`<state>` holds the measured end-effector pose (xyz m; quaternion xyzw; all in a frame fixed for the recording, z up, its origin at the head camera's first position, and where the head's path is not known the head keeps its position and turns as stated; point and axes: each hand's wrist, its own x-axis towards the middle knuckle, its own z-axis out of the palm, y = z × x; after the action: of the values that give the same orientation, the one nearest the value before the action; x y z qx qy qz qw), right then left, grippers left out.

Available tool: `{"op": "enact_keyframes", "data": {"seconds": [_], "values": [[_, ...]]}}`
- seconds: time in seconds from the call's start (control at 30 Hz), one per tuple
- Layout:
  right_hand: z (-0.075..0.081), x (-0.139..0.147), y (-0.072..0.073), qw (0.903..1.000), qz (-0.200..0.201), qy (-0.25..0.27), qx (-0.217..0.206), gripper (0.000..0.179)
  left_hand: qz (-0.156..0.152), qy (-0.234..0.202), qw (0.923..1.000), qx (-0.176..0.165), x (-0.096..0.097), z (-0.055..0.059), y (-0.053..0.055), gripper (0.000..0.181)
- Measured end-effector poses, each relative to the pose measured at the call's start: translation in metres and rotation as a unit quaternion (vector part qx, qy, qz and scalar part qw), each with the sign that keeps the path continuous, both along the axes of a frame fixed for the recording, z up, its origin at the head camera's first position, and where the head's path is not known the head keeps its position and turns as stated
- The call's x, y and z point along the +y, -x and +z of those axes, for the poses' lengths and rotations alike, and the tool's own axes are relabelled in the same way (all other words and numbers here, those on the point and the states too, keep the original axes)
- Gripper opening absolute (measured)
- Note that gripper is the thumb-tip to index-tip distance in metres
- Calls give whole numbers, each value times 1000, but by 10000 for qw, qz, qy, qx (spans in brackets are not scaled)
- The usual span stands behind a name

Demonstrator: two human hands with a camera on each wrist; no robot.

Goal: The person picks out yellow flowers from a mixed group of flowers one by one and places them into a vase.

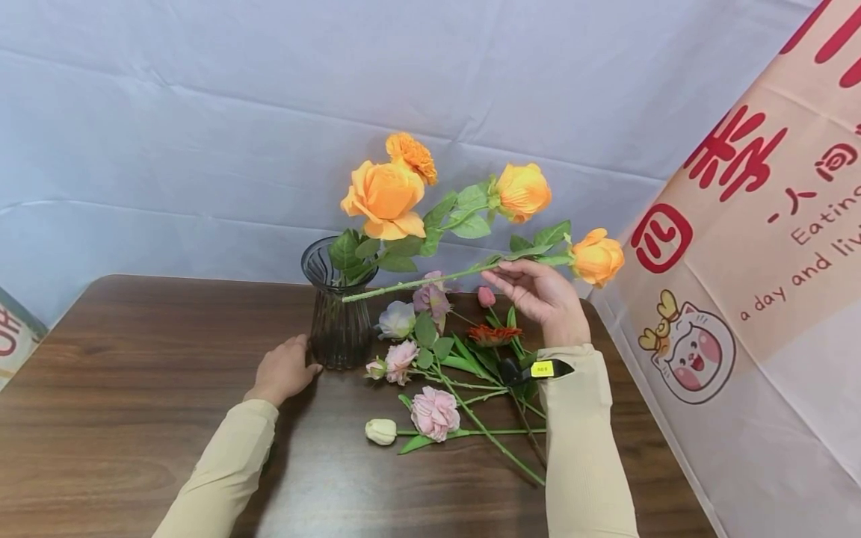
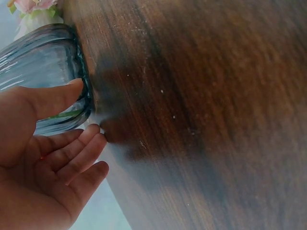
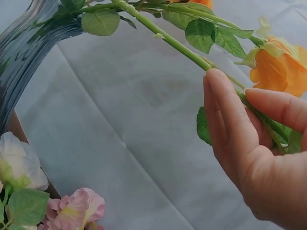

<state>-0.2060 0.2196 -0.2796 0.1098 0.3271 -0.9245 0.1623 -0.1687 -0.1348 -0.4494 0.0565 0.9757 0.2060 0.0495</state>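
A dark glass vase (image 1: 341, 329) with a flared rim stands near the table's back edge. My left hand (image 1: 285, 371) is at its base; in the left wrist view the thumb lies over the glass (image 2: 57, 57) and the fingers curl beneath it. Between thumb and fingers, my right hand (image 1: 538, 294) pinches the green stem of an orange rose (image 1: 596, 258). That stem (image 3: 177, 45) slants across in front of the vase, its cut end outside the rim. An open orange rose (image 1: 385, 198), an orange carnation-like flower (image 1: 418, 155) and another orange rose (image 1: 523, 192) lean from the vase.
Right of the vase, on the brown table (image 1: 168, 373), lie pink flowers (image 1: 435, 413), a white tulip (image 1: 381, 432), a white bloom (image 1: 396, 320), a rust-red flower (image 1: 494, 335) and crossing stems. Behind hangs a pale cloth (image 1: 202, 149); a printed banner (image 1: 753, 224) is at right.
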Motion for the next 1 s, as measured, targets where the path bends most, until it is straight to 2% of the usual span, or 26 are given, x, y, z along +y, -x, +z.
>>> {"op": "enact_keyframes", "data": {"seconds": [0.33,1.0], "values": [[5,-2,1,9998,55,11,183,29,-19,9,10000,49,-1,-1,0,57],[18,-4,2,9995,90,-115,275,27,-8,-31,10000,91,0,-1,1,55]]}}
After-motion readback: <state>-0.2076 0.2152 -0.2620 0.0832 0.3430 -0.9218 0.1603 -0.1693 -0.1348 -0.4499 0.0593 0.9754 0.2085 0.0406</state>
